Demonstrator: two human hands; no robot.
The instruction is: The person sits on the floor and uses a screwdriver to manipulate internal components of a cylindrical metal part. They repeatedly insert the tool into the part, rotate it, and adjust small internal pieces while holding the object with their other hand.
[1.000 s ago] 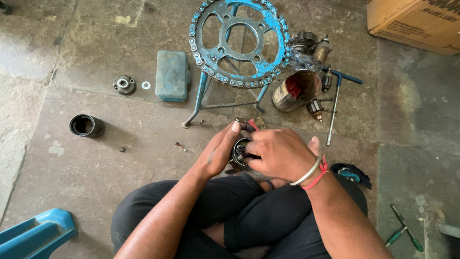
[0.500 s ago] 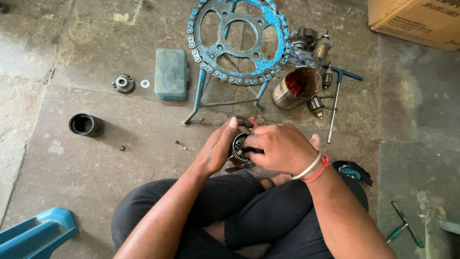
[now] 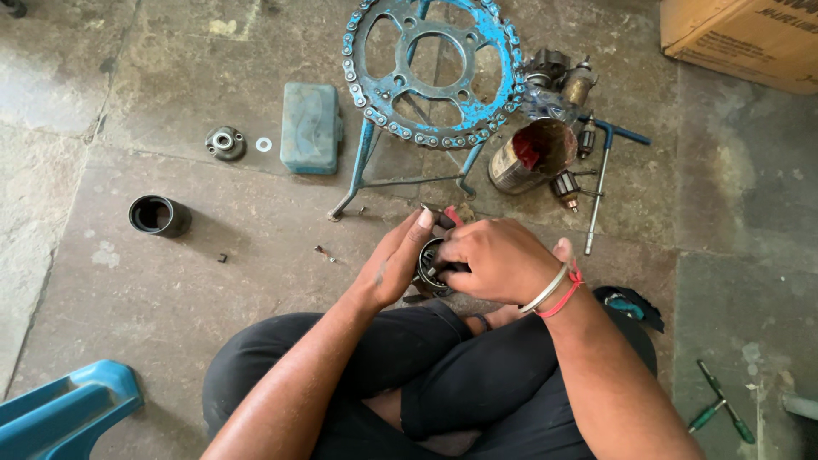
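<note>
I sit cross-legged on a stone floor. My left hand (image 3: 394,264) cups a small round dark metal part (image 3: 429,266) from the left. My right hand (image 3: 494,260), with a metal bangle and red thread at the wrist, covers the part from the right, fingers curled over its top. A red-handled tool (image 3: 449,216) pokes out just above my hands; which hand holds it I cannot tell. Much of the part is hidden by my fingers.
A blue stand with a chained sprocket (image 3: 430,72) stands ahead. Beside it lie a blue-green case (image 3: 310,127), a cap with a washer (image 3: 225,142), a black ring (image 3: 158,215), a tin (image 3: 531,157), a T-handle wrench (image 3: 601,175), a cardboard box (image 3: 741,38), green screwdrivers (image 3: 720,411), a blue stool (image 3: 64,413).
Both hands stay on the round part. My left fingers have shifted slightly higher along its side; the view has tilted a little.
</note>
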